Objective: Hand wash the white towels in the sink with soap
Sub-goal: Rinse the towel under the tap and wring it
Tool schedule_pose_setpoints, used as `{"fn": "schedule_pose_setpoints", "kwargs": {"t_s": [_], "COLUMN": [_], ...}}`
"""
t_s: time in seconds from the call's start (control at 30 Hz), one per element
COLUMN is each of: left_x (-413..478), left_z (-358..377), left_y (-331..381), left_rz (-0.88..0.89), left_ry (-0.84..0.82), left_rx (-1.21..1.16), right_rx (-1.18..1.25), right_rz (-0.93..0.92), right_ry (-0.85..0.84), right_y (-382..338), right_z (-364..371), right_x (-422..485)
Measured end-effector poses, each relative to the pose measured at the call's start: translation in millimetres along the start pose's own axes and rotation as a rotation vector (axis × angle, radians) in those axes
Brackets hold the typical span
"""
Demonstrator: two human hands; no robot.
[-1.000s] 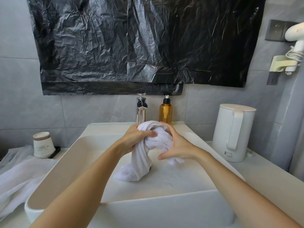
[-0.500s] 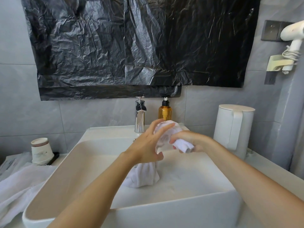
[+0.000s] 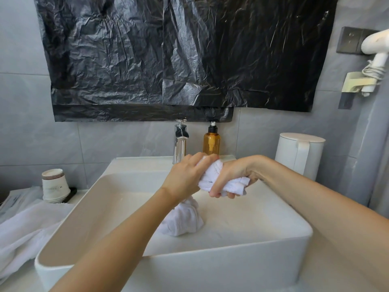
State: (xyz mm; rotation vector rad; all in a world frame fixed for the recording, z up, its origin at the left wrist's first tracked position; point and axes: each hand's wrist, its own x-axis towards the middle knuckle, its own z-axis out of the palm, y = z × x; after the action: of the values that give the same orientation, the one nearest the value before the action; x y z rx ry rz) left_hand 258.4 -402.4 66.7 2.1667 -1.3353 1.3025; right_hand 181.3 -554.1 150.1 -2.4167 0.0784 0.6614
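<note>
Head view, centre: left hand point(image 3: 185, 178) and right hand point(image 3: 229, 180) both grip the twisted white terry towel point(image 3: 211, 175) tightly, its long axis dropping lower-left into the white rectangular sink point(image 3: 231, 256).

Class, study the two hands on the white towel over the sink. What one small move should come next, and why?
Probably rub the bunched section between the hands: the left hand and right hand both grip the white towel close together, while its tail rests in the sink.

Bathroom, white basin point(image 3: 231, 256), chrome tap point(image 3: 180, 142), grey wall tiles point(image 3: 117, 142), wall-hung hairdryer point(image 3: 376, 49)
</note>
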Motion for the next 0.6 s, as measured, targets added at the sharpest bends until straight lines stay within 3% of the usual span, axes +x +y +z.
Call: {"fn": "schedule_pose_setpoints", "kwargs": {"t_s": [0.13,0.2,0.37,0.6], "left_x": [12,14,6,-3], "left_z": [-6,-9,-9,0], "left_y": [10,15,14,-10], "left_rz": [-0.199,-0.265,-0.428,-0.713], "left_ry": [-0.364,-0.467,-0.655,-0.861], "left_rx": [0.143,0.200,0.075,-0.264], "right_rx": [-0.308,-0.393,-0.747,-1.128], "right_rz": [-0.023,-0.061,-0.155,-0.364], "right_ry": [0.468,0.645,0.832,0.944], "right_y": [5,8,16,14], "right_z": [19,32,55,55], "right_x": [16,25,48,70]}}
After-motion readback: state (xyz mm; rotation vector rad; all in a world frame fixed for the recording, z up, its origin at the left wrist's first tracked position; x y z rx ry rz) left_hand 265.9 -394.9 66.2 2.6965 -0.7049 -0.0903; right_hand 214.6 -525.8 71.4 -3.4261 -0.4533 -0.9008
